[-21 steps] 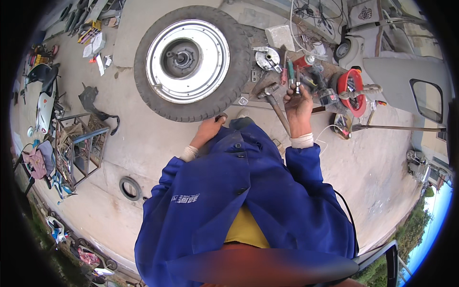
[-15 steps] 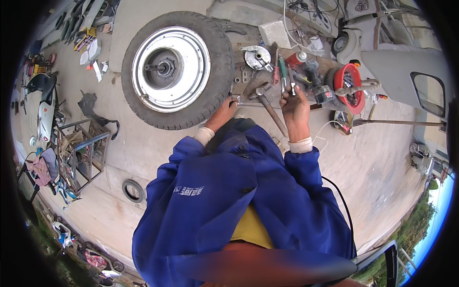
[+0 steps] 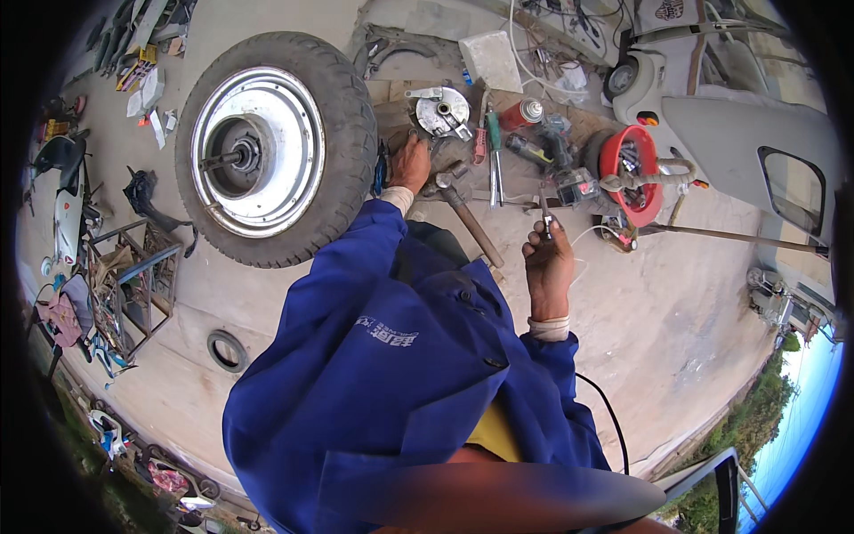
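Note:
My left hand [image 3: 409, 163] reaches onto the cluttered work surface beside a wheel, fingers curled among small parts below a round silver brake plate [image 3: 441, 110]; what they grip is hidden. The large tyre [image 3: 341, 151] has a silver rim [image 3: 293, 147] and protruding axle. My right hand [image 3: 550, 271] grips a slim metal tool [image 3: 546, 206], pointing upward. Between my hands lie a hammer [image 3: 472, 227] and pliers with blue handles [image 3: 381, 165]. Above them are screwdrivers [image 3: 494, 133], a red spray can [image 3: 521, 114] and a cordless power tool [image 3: 574, 184].
A red bowl of parts [image 3: 648, 196] sits at the right beside a grey vehicle [image 3: 738, 142]. A pale block [image 3: 489, 62] lies behind the tools. At left are a metal frame rack [image 3: 124, 285], a white scooter [image 3: 69, 205] and a loose tyre [image 3: 227, 351] on the concrete floor.
My left hand has moved from the tyre's lower edge up toward the brake plate. My right hand, still holding the tool, is lower, away from the screwdrivers. The whole view has shifted, the wheel appearing farther left.

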Demonstrator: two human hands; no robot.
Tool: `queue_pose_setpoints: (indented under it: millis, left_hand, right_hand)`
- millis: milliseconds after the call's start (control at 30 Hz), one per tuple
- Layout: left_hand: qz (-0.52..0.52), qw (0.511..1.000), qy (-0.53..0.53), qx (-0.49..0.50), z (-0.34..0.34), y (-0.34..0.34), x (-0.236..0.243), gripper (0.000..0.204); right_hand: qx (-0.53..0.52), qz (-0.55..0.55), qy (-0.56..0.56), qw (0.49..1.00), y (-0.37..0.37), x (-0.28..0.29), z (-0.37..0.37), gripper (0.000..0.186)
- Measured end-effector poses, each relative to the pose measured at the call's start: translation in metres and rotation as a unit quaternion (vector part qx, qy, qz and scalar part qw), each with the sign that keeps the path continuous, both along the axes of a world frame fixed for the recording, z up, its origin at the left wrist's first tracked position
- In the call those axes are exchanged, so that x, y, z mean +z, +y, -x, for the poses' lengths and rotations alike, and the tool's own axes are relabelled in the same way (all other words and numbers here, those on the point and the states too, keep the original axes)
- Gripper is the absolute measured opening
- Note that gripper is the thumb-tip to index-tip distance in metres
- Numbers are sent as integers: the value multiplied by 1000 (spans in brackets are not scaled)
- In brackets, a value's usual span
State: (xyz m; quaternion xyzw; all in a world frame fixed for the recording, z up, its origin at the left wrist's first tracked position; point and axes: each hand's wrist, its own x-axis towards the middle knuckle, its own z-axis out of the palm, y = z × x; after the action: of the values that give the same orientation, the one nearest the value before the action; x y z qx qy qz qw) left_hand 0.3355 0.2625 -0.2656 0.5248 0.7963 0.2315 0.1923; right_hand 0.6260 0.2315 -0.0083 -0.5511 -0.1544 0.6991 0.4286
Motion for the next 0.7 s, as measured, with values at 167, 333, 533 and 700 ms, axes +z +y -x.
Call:
queue_pose_setpoints:
  millis: [167,333,533,700]
  left_hand:
    - [70,994,52,-59,-2,8,18,20]
    - [83,983,150,-66,-7,16,4,21]
    - [76,983,161,-50,-11,11,-3,23]
    - [79,990,112,-43,-10,4,0,23]
  right_hand:
    - [-8,-4,-4,1000,9,-4,-3,21]
    - [-5,-29,2,1000,30,0,10,23]
    - [47,-68,3,997,37,6,28,20]
    - [53,-55,-6,997,31,6,40,21]
